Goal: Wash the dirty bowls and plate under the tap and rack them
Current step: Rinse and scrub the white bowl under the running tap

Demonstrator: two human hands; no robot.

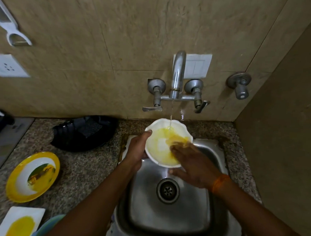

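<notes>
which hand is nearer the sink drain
Right. The right hand hovers just above the drain, its fingers rubbing inside the white bowl. The left hand grips the bowl's left rim, farther up and left of the drain.

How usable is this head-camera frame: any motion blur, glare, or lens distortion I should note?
Head view: the right hand is motion-smeared at the fingers inside the white bowl, while the left hand gripping its rim is sharp; mild glare on the sink floor near the drain; wide-angle bending curves the wall tiles; dim, warm lighting throughout.
</notes>
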